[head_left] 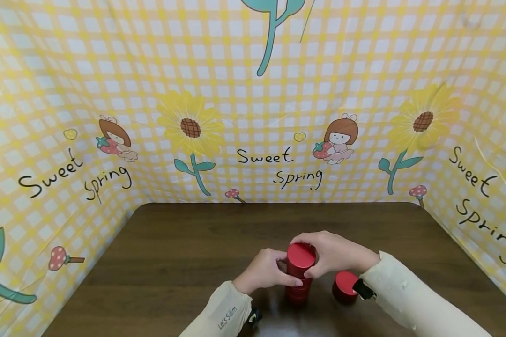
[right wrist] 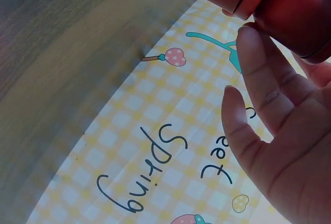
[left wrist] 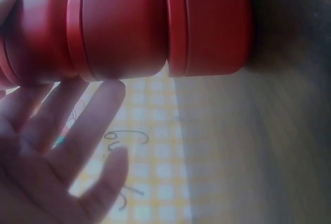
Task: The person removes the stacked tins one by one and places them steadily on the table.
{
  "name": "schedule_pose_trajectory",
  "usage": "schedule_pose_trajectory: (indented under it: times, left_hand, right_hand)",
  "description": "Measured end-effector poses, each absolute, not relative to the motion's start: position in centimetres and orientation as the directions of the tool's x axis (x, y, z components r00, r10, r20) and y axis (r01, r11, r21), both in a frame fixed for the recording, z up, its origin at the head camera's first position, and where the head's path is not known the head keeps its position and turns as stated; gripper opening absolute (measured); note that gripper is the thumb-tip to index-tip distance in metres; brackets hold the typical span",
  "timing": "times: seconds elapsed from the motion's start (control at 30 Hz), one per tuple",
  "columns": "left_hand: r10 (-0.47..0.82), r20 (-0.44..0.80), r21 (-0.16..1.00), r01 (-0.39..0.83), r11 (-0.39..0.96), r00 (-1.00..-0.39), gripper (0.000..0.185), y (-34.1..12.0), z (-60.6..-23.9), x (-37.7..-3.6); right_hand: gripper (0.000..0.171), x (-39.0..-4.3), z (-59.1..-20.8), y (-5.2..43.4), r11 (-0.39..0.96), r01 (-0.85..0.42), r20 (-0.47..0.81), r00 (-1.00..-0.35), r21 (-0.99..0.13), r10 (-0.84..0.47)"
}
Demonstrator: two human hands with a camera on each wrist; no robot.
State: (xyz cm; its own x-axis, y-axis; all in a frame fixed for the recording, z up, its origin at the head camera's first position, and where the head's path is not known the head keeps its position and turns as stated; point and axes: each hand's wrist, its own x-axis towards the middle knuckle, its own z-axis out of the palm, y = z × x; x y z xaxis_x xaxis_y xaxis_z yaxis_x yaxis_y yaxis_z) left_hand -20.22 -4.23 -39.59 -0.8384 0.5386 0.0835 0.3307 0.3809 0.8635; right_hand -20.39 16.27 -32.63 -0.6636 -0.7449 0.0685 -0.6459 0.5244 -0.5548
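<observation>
Cloth in yellow and white checks, printed with sunflowers, cartoon girls and the words "Sweet Spring", walls in three sides of the scene. Below it lies the dark wooden table, its grain running left to right. Near the front edge of the table stands a stack of red tins, three round lidded tins one on top of another as the left wrist view shows them; the stack is upright and rests on the wood. The left hand grips the stack from the left side, fingers and thumb curled against the middle of it. The right hand wraps over the top tin from the right, fingers curled round its lid and wall. In the right wrist view the fingers lie against a red tin wall at the top of the frame. Just right of the stack, apart from it, a single red tin sits on the table beside the right wrist, its lid on
</observation>
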Motion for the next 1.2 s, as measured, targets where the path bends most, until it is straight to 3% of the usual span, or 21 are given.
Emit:
schedule_pose_trajectory:
  times: [0.33, 0.7, 1.2]
  left_hand:
    - [0.538, 0.112, 0.824, 0.381, 0.42, -0.835, 0.037, -4.2, -39.4, -20.4]
    - [0.518, 0.069, 0.819, 0.345, 0.459, -0.853, 0.057, -4.3, -39.1, -20.4]
    - [0.522, 0.078, 0.818, 0.353, 0.454, -0.85, 0.054, -4.1, -39.3, -20.2]
  right_hand:
    - [0.048, -20.4, -32.4, 16.6, 0.562, -0.667, 0.094, -0.681, -0.489, -0.726]
    - [0.047, -20.1, -32.0, 17.5, 0.58, -0.675, 0.09, -0.684, -0.456, -0.724]
    - [0.05, -19.7, -32.1, 19.5, 0.662, -0.625, 0.084, -0.751, -0.414, -0.655]
